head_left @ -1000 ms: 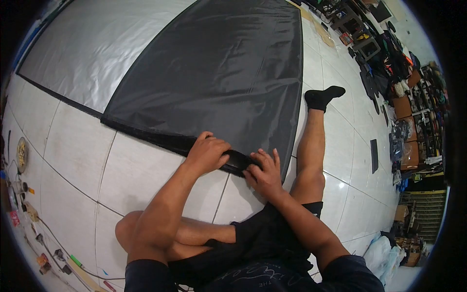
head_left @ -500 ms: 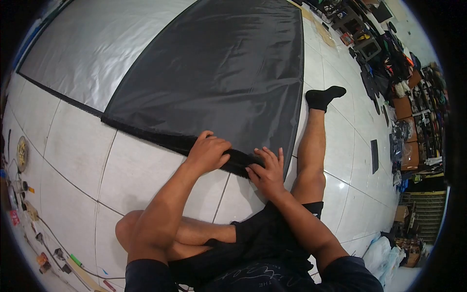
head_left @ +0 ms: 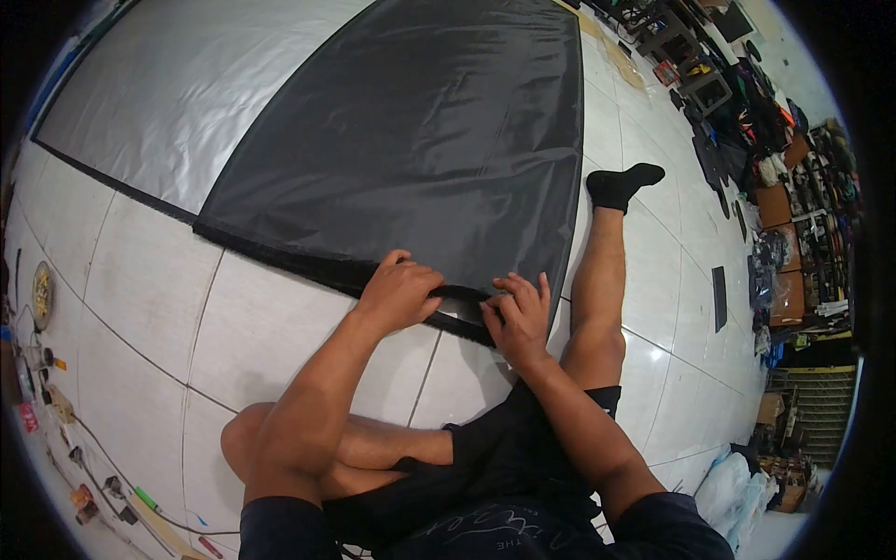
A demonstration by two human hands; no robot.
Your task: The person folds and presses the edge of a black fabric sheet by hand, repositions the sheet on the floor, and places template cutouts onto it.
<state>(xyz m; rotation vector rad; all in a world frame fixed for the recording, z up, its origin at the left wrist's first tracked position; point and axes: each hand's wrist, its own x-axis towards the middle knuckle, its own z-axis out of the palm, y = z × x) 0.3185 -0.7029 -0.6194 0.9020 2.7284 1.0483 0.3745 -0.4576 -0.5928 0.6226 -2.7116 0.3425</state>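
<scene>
A large dark grey sheet (head_left: pixel 420 159) lies on the floor, its near edge trimmed with a fuzzy black strip (head_left: pixel 289 261). My left hand (head_left: pixel 401 291) is closed over that edge, the fingers curled on top and the thumb toward the right. Close to the sheet's near right corner, my right hand (head_left: pixel 519 317) pinches the trim between thumb and fingers, the other fingers bent and raised. Between my hands the edge parts into an upper and a lower black band, with a pale gap showing. What lies under my fingertips is hidden.
A silvery sheet (head_left: pixel 187 93) spreads out at the upper left. My outstretched leg (head_left: pixel 597 280) lies along the right side. Cables and small tools (head_left: pixel 112 485) lie at lower left; crowded shelves (head_left: pixel 821 224) and a clear plastic bag (head_left: pixel 733 495) are at right.
My right hand has shifted slightly right and up. The two black bands between my hands have spread apart, opening a gap. My left hand stays in place.
</scene>
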